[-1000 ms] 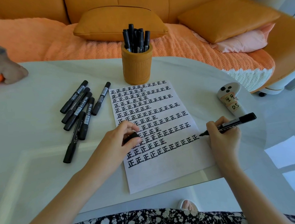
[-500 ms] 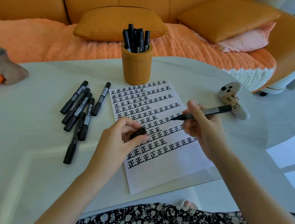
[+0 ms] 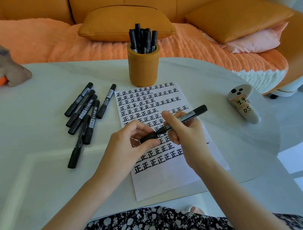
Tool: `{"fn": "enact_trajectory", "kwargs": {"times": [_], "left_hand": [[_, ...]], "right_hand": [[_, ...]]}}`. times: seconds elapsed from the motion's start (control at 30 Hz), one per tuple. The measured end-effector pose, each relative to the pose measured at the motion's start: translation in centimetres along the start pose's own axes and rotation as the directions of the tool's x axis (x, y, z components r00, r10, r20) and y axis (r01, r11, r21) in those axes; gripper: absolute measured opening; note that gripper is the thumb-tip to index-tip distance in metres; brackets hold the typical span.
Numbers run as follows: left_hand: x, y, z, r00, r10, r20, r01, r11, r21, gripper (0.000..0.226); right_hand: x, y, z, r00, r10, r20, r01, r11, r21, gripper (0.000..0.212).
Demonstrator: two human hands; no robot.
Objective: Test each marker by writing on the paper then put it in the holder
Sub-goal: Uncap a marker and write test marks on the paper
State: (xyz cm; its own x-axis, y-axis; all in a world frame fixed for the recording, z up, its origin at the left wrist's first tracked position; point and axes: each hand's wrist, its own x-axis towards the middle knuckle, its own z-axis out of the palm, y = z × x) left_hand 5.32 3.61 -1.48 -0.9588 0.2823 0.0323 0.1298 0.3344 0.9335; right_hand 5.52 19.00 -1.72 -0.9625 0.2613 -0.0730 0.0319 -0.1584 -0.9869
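Observation:
My right hand (image 3: pixel 184 129) grips a black marker (image 3: pixel 189 115) above the paper (image 3: pixel 167 182), its tip pointing left. My left hand (image 3: pixel 131 143) pinches the marker's black cap (image 3: pixel 148 137), and the marker's tip meets the cap's mouth. The white paper is covered with rows of black written characters. Behind it stands the orange holder (image 3: pixel 144 68) with several black markers upright inside. Left of the paper, several capped black markers (image 3: pixel 85 114) lie in a loose pile on the table.
The pale round table (image 3: pixel 37 172) carries a grey animal figure with an orange ball (image 3: pixel 4 69) at far left and a white labelled controller (image 3: pixel 244 103) at right. An orange sofa with cushions (image 3: pixel 126 22) runs behind the table.
My right hand lifted the marker off the paper's right edge and swung it left toward my left hand. The marker's tip now meets the cap, which my left hand has raised slightly.

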Motion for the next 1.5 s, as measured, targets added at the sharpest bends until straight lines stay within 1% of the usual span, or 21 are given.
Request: {"fn": "enact_trajectory", "kwargs": {"times": [0.13, 0.23, 0.37, 0.53, 0.7, 0.83, 0.87, 0.97, 1.0, 1.03, 1.07, 1.1, 1.13, 1.17, 1.2, 1.23, 1.27, 1.3, 1.4, 1.47, 1.5], "left_hand": [[-0.3, 0.2, 0.2, 1.0, 0.014, -0.01, -0.014, 1.0, -0.01, 0.019], [-0.5, 0.2, 0.4, 0.999, 0.017, -0.029, -0.019, 0.999, -0.05, 0.017], [-0.7, 0.0, 0.4, 0.997, -0.001, -0.071, -0.007, 0.992, -0.122, 0.017], [-0.7, 0.1, 0.3, 0.996, -0.002, -0.094, -0.013, 0.988, -0.153, 0.015], [-0.6, 0.2, -0.1, 0.995, -0.01, -0.098, -0.005, 0.988, -0.155, 0.016], [-0.2, 0.6, -0.5, 0.992, -0.01, -0.126, -0.001, 0.996, -0.092, 0.011], [-0.1, 0.7, -0.6, 0.991, 0.0, -0.136, -0.01, 0.997, -0.075, 0.011], [0.2, 1.0, -1.2, 0.982, 0.043, -0.184, -0.049, 0.998, -0.029, 0.01], [0.3, 1.1, -1.5, 0.978, 0.061, -0.202, -0.065, 0.998, -0.013, 0.01], [0.4, 1.0, -1.9, 0.973, 0.078, -0.219, -0.078, 0.997, 0.006, 0.009], [0.5, 1.0, -2.2, 0.968, 0.093, -0.232, -0.088, 0.996, 0.03, 0.01], [0.7, 1.0, -2.6, 0.964, 0.107, -0.242, -0.094, 0.994, 0.062, 0.01], [0.8, 0.9, -2.9, 0.961, 0.119, -0.251, -0.098, 0.991, 0.094, 0.011], [0.9, 0.9, -3.1, 0.957, 0.127, -0.26, -0.1, 0.988, 0.116, 0.011], [0.9, 0.8, -3.2, 0.955, 0.131, -0.266, -0.1, 0.987, 0.127, 0.011], [1.0, 0.8, -3.3, 0.954, 0.137, -0.267, -0.103, 0.985, 0.137, 0.011], [1.0, 0.9, -3.3, 0.955, 0.143, -0.259, -0.107, 0.983, 0.149, 0.011], [1.0, 0.9, -3.2, 0.958, 0.145, -0.249, -0.108, 0.982, 0.157, 0.012], [0.9, 1.0, -3.1, 0.965, 0.132, -0.228, -0.102, 0.985, 0.139, 0.018], [0.9, 1.1, -3.2, 0.969, 0.116, -0.219, -0.094, 0.989, 0.111, 0.023], [0.9, 1.1, -3.3, 0.972, 0.099, -0.215, -0.08, 0.992, 0.094, 0.026]], "right_hand": [[-0.3, 0.3, 1.0, 1.0, -0.008, 0.013, 0.008, 0.998, -0.058, 0.035], [-0.4, 0.5, 1.5, 1.0, -0.016, -0.018, 0.015, 0.999, -0.048, 0.04], [-0.5, 0.7, 2.3, 0.999, -0.021, -0.046, 0.02, 0.999, -0.034, 0.04], [-0.3, 0.5, 2.8, 0.999, -0.022, -0.045, 0.02, 0.999, -0.035, 0.041], [-0.3, 0.4, 3.2, 1.0, 0.001, -0.022, -0.001, 1.0, -0.002, 0.043], [0.0, 0.2, 3.2, 1.0, 0.002, 0.019, -0.002, 1.0, -0.018, 0.044], [0.0, 0.0, 3.1, 0.999, 0.016, 0.029, -0.014, 0.999, -0.042, 0.048], [0.2, -0.5, 2.8, 0.994, 0.099, 0.055, -0.09, 0.984, -0.152, 0.07], [0.2, -0.7, 2.7, 0.993, 0.102, 0.057, -0.091, 0.981, -0.172, 0.072], [0.3, -0.8, 2.5, 0.997, 0.066, 0.047, -0.056, 0.98, -0.193, 0.07], [0.4, -0.8, 2.3, 0.999, -0.011, 0.03, 0.017, 0.974, -0.227, 0.066], [0.4, -0.7, 2.1, 0.993, -0.12, 0.021, 0.121, 0.952, -0.28, 0.056], [0.6, -0.6, 1.8, 0.968, -0.25, 0.035, 0.246, 0.905, -0.347, 0.04], [0.8, -0.5, 1.6, 0.927, -0.364, 0.094, 0.368, 0.829, -0.421, 0.021], [1.0, -0.4, 1.4, 0.878, -0.445, 0.18, 0.472, 0.732, -0.491, 0.009], [1.2, -0.2, 1.3, 0.824, -0.502, 0.261, 0.555, 0.625, -0.549, 0.014], [1.4, 0.3, 1.3, 0.778, -0.534, 0.33, 0.614, 0.538, -0.577, 0.021], [1.5, 0.5, 1.5, 0.748, -0.552, 0.367, 0.647, 0.487, -0.587, 0.024], [1.6, 1.1, 2.3, 0.699, -0.589, 0.405, 0.698, 0.44, -0.565, 0.021], [1.9, 1.3, 2.5, 0.693, -0.589, 0.415, 0.704, 0.431, -0.564, 0.018], [2.1, 1.3, 2.6, 0.699, -0.586, 0.409, 0.7, 0.445, -0.559, 0.016]]}}
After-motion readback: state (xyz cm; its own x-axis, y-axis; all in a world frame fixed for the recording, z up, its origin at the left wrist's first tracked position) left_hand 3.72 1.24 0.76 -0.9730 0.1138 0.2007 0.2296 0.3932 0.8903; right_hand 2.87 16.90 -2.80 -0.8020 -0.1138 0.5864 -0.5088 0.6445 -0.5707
